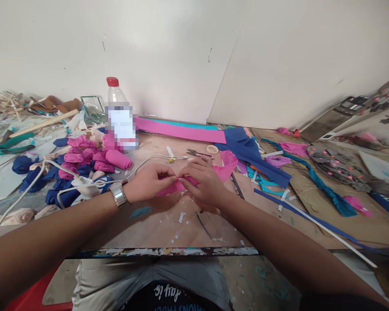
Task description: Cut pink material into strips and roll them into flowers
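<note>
Both hands meet over the middle of the table, pinching one pink strip (225, 167) that looks like crepe paper or thin fabric. My left hand (152, 181), with a metal watch on the wrist, closes its fingertips on the strip's left part. Beside it, my right hand (202, 183) grips the same strip, whose tail loops out to the right past the knuckles. Part of the strip is hidden under the fingers. Just beyond the hands lie small scissors (197, 154) and a roll of tape (212, 149).
At left are pink rolled flowers (79, 153), dark blue ones (22, 164) and a white cable (149, 160). A bottle (115, 90) stands behind a phone (122, 127). Flat pink (181, 131) and blue strips (243, 144) lie behind. A white stick (330, 231) crosses the right side.
</note>
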Action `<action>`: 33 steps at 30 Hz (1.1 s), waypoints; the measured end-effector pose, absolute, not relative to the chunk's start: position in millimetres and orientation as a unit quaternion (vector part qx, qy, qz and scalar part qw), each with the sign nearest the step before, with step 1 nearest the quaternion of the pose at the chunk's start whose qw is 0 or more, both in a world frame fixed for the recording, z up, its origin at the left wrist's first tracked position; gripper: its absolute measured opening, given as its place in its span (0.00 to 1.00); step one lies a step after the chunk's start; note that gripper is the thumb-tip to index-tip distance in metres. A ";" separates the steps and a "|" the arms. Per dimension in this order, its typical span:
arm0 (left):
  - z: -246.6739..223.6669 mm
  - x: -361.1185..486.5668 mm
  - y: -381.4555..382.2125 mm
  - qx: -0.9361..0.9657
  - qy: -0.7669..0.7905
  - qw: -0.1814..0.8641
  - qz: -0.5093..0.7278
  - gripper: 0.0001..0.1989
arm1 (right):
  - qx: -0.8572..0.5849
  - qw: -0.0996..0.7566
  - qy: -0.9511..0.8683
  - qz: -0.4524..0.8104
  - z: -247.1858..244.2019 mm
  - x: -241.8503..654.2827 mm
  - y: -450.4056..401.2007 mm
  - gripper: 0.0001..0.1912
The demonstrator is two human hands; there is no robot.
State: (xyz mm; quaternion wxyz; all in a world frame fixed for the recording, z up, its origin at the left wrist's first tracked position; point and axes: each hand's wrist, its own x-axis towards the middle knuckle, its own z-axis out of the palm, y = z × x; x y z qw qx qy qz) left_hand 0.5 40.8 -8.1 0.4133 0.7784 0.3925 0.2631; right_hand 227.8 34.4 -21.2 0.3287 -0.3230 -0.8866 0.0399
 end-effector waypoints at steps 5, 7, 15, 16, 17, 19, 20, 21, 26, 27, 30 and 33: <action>-9.3 0.5 31.6 0.841 0.409 0.234 0.265 0.13 | -0.329 0.328 -0.884 0.059 -22.6 228.4 34.5 0.01; -11.7 0.5 29.4 0.867 0.404 0.151 0.251 0.12 | -0.334 0.325 -0.881 0.076 -22.8 228.3 34.2 0.02; -20.2 0.0 30.1 0.904 0.353 0.022 0.241 0.13 | -0.350 0.297 -0.881 0.110 -22.0 225.5 32.2 0.05; -19.7 0.1 29.7 0.900 0.361 0.035 0.241 0.12 | -0.352 0.289 -0.884 0.109 -21.9 225.2 31.8 0.05; -19.0 0.1 29.3 0.894 0.374 0.053 0.242 0.11 | -0.353 0.282 -0.886 0.107 -21.7 225.2 31.5 0.05; -17.8 0.2 28.8 0.879 0.400 0.089 0.244 0.11 | -0.356 0.276 -0.886 0.107 -21.6 225.6 31.5 0.06; -17.3 0.3 28.8 0.875 0.407 0.100 0.243 0.11 | -0.357 0.279 -0.885 0.107 -21.6 226.0 31.8 0.06; -17.1 0.5 29.0 0.874 0.410 0.103 0.240 0.12 | -0.357 0.283 -0.884 0.106 -21.5 226.5 32.2 0.05; -16.6 1.5 30.5 0.881 0.414 0.091 0.210 0.16 | -0.347 0.284 -0.891 0.078 -19.6 227.4 33.4 0.05; -15.9 1.6 30.4 0.879 0.415 0.101 0.211 0.16 | -0.346 0.281 -0.892 0.076 -19.0 227.1 33.2 0.05; -11.9 1.2 29.3 0.863 0.417 0.157 0.238 0.15 | -0.345 0.284 -0.891 0.080 -17.8 226.5 32.6 0.05; -8.2 0.4 28.7 0.849 0.418 0.195 0.258 0.14 | -0.349 0.296 -0.884 0.096 -18.4 227.5 33.7 0.05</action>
